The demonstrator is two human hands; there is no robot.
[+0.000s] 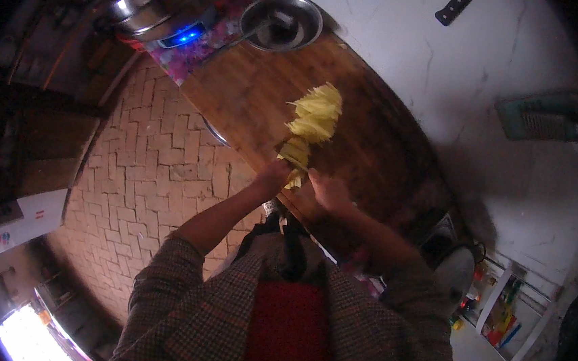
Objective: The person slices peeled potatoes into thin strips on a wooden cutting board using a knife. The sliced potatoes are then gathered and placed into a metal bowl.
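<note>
A heap of thin pale-yellow food strips or slices lies fanned out on the brown wooden board. A smaller yellow bunch reaches from it towards the board's near edge, between my hands. My left hand is at the left side of this bunch, its fingertips hidden against it. To the right, my right hand has a finger or thumb pointing at the yellow pieces. In the dim, blurred picture I cannot tell whether either hand grips anything.
A metal bowl with a long-handled utensil stands at the board's far end. Left of it, a metal pot sits by a blue-lit panel. On the white surface are a dark-handled knife and a green grater-like tool. Brick floor lies left.
</note>
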